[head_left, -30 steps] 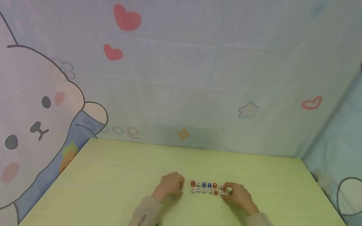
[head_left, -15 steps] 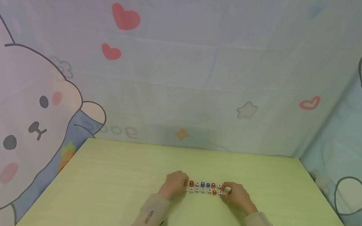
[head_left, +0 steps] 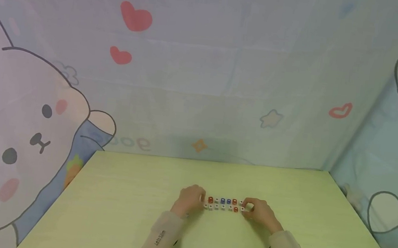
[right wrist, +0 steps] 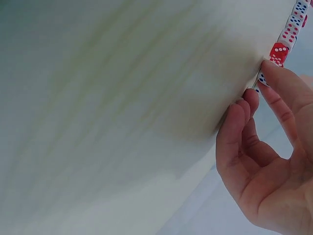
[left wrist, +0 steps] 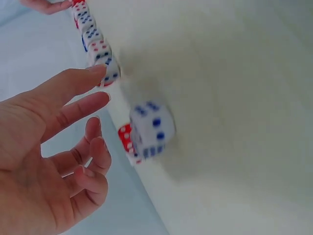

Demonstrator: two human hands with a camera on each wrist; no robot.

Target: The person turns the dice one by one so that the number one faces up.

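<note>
Small dice stand in two side-by-side rows on the table, mixing white, red (head_left: 210, 199) and blue (head_left: 222, 201). At the rows' left end is my left hand (head_left: 190, 200). In the left wrist view its thumb tip overlaps a white die (left wrist: 112, 73) with blue pips, the index fingertip lies just below, and the other fingers are loosely bent. My right hand (head_left: 261, 214) is at the right end, thumb and index finger pinching a white end die (right wrist: 262, 78), partly hidden by the fingers. Beside it in the row is a red die (right wrist: 279, 51).
A loose white die (left wrist: 152, 128) with blue pips stands close to my left wrist, with a red die (left wrist: 125, 137) partly hidden behind it. The pale yellow-green table (head_left: 120, 201) ends at a cartoon-printed cloth (head_left: 171, 108).
My left hand moved right to the rows' left end, then drew back slightly, with a white die now showing beside its fingers. My right hand has stayed at the right end.
</note>
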